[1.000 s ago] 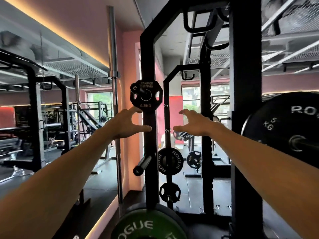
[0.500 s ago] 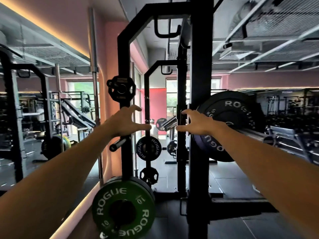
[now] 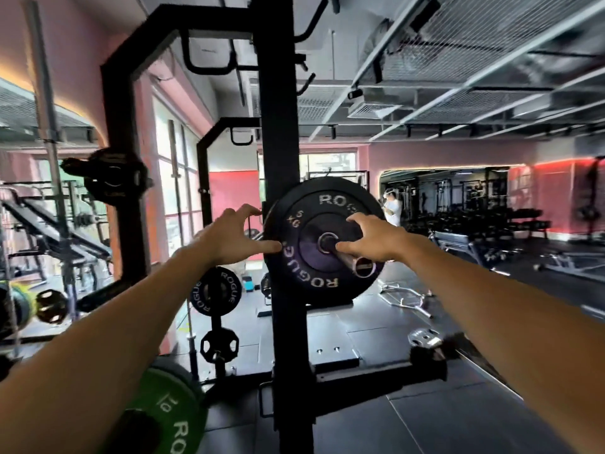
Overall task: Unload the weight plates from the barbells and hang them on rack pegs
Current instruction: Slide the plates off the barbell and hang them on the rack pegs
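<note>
The big black plate (image 3: pixel 322 240) sits on the bar (image 3: pixel 355 261) between both hands. The left hand (image 3: pixel 229 239) and right hand (image 3: pixel 376 239) are spread wide, maybe touching its face.

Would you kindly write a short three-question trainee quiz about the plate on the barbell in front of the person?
1. True or false: the black Rogue plate is still on the barbell sleeve.
2. What weight is printed on it? A) 5 kg B) 10 kg C) 20 kg
3. Fill in: the green plate at lower left is marked ___.

Key: 1 true; 2 A; 3 10. Both the left hand and right hand reach out with fingers spread.
</note>
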### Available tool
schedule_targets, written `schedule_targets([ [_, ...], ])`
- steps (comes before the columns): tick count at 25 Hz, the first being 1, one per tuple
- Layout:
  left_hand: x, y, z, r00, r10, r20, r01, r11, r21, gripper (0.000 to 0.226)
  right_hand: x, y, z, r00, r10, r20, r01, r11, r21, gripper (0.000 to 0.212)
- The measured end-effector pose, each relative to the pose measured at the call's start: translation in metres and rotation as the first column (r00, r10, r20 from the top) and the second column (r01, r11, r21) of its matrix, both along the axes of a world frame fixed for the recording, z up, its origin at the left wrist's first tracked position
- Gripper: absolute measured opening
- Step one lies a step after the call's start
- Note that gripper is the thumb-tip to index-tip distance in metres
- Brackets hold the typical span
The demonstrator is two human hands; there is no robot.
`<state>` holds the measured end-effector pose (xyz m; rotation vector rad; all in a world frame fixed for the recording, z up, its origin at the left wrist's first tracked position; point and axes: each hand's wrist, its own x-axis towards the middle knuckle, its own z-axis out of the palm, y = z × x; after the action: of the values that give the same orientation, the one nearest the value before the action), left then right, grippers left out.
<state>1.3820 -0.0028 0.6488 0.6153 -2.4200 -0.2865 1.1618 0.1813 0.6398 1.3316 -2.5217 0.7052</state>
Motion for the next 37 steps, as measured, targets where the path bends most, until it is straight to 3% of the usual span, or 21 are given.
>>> schedule_targets([
  [6,-0.106,0.025,-0.012,0.999,0.015,-0.037,-0.013,0.999,0.035,0.094,-0.116,0.034,-0.003,1.000,0.012,0.007,-0.013,0.999,0.036,0.083],
  [10,-0.138,0.015,-0.015,0.993,0.116,-0.036,-0.114,0.992,0.054,0.092,-0.165,0.035,-0.008,0.999,0.032,0.038,-0.033,0.999,0.028,0.083],
  [14,-0.164,-0.028,-0.020,0.979,0.203,-0.032,-0.199,0.975,0.104,0.128,-0.211,0.010,-0.013,0.996,0.034,0.077,-0.034,0.999,-0.008,0.097],
  [18,-0.195,-0.067,-0.025,0.961,0.276,-0.028,-0.272,0.957,0.098,0.140,-0.251,-0.032,-0.019,0.994,0.022,0.105,-0.015,0.998,-0.067,0.124],
  [21,-0.229,-0.112,-0.025,0.961,0.273,-0.043,-0.267,0.958,0.106,0.147,-0.286,-0.075,-0.019,0.995,0.005,0.098,0.005,0.995,-0.101,0.134],
  [27,-0.292,-0.193,-0.015,0.931,0.360,-0.055,-0.355,0.931,0.087,0.155,-0.342,-0.150,-0.008,0.996,0.017,0.085,-0.003,0.986,-0.169,0.134],
  [30,-0.314,-0.223,-0.013,0.921,0.361,-0.147,-0.346,0.931,0.118,0.150,-0.365,-0.181,-0.008,0.989,0.066,0.134,-0.022,0.952,-0.306,0.142],
  [33,-0.324,-0.242,-0.016,0.902,0.312,-0.299,-0.281,0.949,0.143,0.133,-0.378,-0.199,-0.008,0.976,0.091,0.198,0.004,0.900,-0.436,0.127],
  [37,-0.320,-0.242,-0.014,0.898,0.300,-0.322,-0.255,0.951,0.175,0.134,-0.380,-0.198,-0.006,0.969,0.066,0.238,0.046,0.900,-0.433,0.118],
])
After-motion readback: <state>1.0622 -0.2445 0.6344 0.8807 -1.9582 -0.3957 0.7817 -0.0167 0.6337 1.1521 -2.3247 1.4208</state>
